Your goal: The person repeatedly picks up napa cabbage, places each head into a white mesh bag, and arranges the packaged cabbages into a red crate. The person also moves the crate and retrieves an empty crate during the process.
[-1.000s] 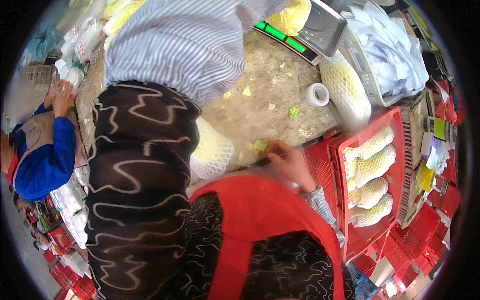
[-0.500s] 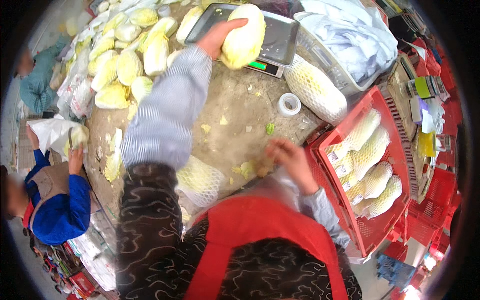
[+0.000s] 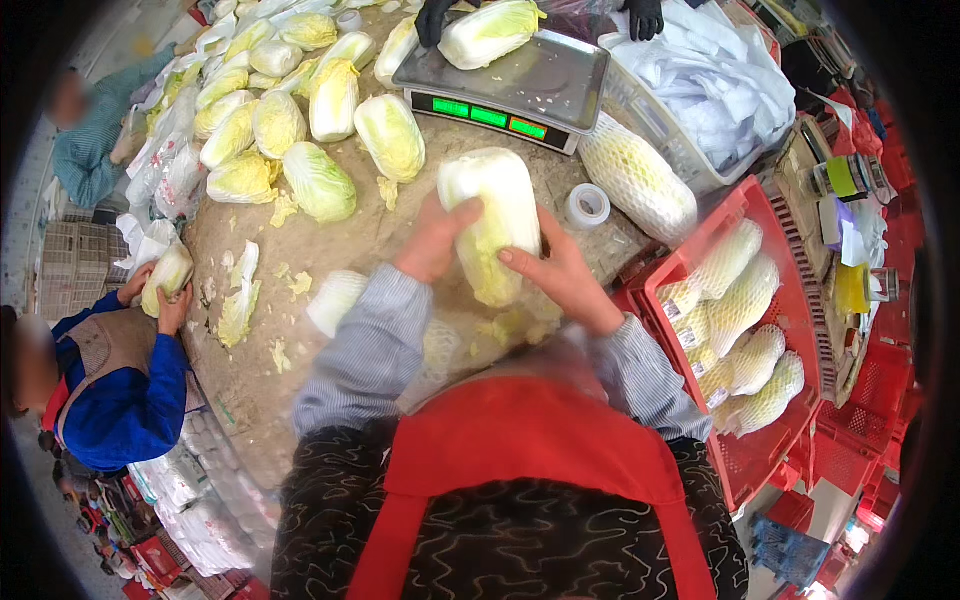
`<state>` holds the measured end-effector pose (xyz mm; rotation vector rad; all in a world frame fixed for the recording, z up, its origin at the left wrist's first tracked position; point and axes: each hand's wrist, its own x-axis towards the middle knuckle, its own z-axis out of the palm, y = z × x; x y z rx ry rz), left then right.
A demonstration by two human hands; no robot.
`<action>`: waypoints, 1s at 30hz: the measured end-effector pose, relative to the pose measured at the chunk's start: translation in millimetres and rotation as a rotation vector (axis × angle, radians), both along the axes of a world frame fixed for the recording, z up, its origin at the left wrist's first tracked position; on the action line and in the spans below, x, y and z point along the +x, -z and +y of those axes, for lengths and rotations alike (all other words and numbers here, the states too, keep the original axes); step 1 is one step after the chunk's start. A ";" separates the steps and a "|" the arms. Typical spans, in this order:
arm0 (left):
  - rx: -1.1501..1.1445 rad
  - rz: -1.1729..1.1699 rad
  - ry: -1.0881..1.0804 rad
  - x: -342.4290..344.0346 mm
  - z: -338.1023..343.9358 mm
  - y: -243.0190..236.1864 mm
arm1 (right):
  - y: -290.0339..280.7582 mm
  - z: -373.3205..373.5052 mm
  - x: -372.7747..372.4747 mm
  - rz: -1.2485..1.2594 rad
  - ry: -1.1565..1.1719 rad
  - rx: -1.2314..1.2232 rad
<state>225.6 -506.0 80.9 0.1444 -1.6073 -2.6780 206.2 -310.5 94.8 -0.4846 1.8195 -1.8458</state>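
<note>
Between my two hands, over the middle of the worktable, is a napa cabbage (image 3: 489,205) with a white base and yellow-green leaves. My left hand (image 3: 437,240) grips its left side. The right side is held by my right hand (image 3: 563,268), thumb across the leaves. Beyond them stands a digital scale (image 3: 560,80) with a lit green display. On its tray lies another napa cabbage (image 3: 488,36), touched or nearly touched by a co-worker's black-gloved hand (image 3: 432,20). A white foam net (image 3: 437,350) lies partly hidden by my left sleeve.
Several loose cabbages (image 3: 280,122) cover the far left of the table (image 3: 320,240). At right are a tape roll (image 3: 587,206), a large net-wrapped cabbage (image 3: 640,180), a grey bin (image 3: 735,160) and a red crate (image 3: 660,385) of netted cabbages. A co-worker in blue (image 3: 130,400) handles a cabbage at left.
My left hand has brought the cabbage from above the scale toward me, and my right hand has joined it. Black-gloved hands and another cabbage now appear at the scale.
</note>
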 end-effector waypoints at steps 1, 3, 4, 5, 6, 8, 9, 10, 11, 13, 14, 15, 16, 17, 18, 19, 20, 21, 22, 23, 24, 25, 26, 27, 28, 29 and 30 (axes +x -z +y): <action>-0.058 0.015 -0.009 0.6 -0.1 -0.4 | 1.0 1.0 -0.3 0.065 0.004 0.013; -0.145 0.042 -0.016 0.1 -1.5 -3.2 | 1.1 6.0 -1.6 0.117 0.023 0.224; -0.177 0.059 -0.013 -0.9 -4.0 -5.6 | 0.0 9.8 -2.7 0.131 0.024 0.333; -0.203 0.102 0.002 -1.8 -6.5 -7.6 | -1.5 14.2 -3.9 0.138 0.050 0.304; -0.255 0.093 0.005 -2.3 -10.5 -9.6 | -3.5 19.8 -5.8 0.133 0.065 0.287; -0.336 0.141 0.029 -2.7 -18.5 -12.1 | -7.5 32.3 -9.1 -0.065 0.044 0.063; -0.474 0.182 0.020 -3.0 -22.7 -12.8 | -8.7 38.5 -10.5 -0.258 0.008 -0.146; -0.599 0.239 0.007 -3.3 -25.8 -12.7 | -8.4 43.0 -11.5 -0.453 -0.027 -0.357; -0.713 0.330 -0.021 -4.1 -29.8 -13.1 | -6.8 47.0 -11.7 -0.638 -0.065 -0.577; -1.146 0.346 -0.290 -8.3 -36.4 -14.2 | 1.2 48.4 -8.9 -0.585 -0.109 -0.495; -1.379 0.341 -0.411 -12.3 -41.5 -16.8 | 6.8 46.6 -5.3 -0.530 -0.126 -0.413; -1.128 0.244 -0.559 -16.7 -47.3 -20.0 | 12.8 42.5 -2.0 -0.468 -0.162 -0.358; -0.890 0.127 -0.670 -20.5 -54.7 -25.0 | 18.6 37.2 1.8 -0.514 -0.183 -0.322; -0.619 -0.061 -0.760 -22.8 -60.8 -29.4 | 23.4 31.3 8.2 -0.426 -0.201 -0.189; -0.445 0.017 -0.763 -20.4 -65.8 -33.7 | 27.2 22.5 7.4 -0.207 -0.288 0.114; -0.249 0.023 -0.743 -17.1 -69.3 -37.1 | 29.1 12.7 6.0 0.005 -0.358 0.418; -0.056 0.024 -0.758 -12.4 -70.4 -39.4 | 28.8 4.0 6.9 0.271 -0.245 0.381; -0.023 0.043 -0.647 -6.2 -71.4 -40.8 | 27.3 -5.6 5.2 0.515 -0.082 0.371; 0.008 0.055 -0.578 2.4 -65.9 -38.6 | 24.4 -15.7 2.5 0.702 0.065 0.426; 0.055 0.055 -0.509 8.1 -60.6 -35.9 | 20.5 -24.1 -0.3 0.644 0.048 0.241; 0.235 0.086 -0.375 13.1 -55.5 -32.8 | 16.2 -31.6 -5.4 0.526 0.018 0.128; 0.181 0.081 -0.405 16.6 -50.3 -29.2 | 11.7 -37.1 -9.7 0.460 -0.025 -0.018; 0.114 0.109 -0.400 21.5 -45.9 -25.3 | 7.9 -39.4 -10.5 0.402 -0.128 -0.164; 0.037 0.167 -0.384 24.2 -42.5 -22.1 | 4.3 -40.4 -11.7 0.128 -0.196 -0.292; 0.010 0.228 -0.353 25.1 -40.1 -19.2 | 1.6 -39.1 -9.9 -0.134 -0.257 -0.410; 0.189 0.135 -0.268 26.4 -38.4 -16.8 | -0.4 -37.3 -8.0 -0.425 -0.286 -0.450; 0.337 0.091 -0.170 26.4 -37.3 -14.8 | -1.8 -34.1 -4.6 -0.651 -0.439 -0.681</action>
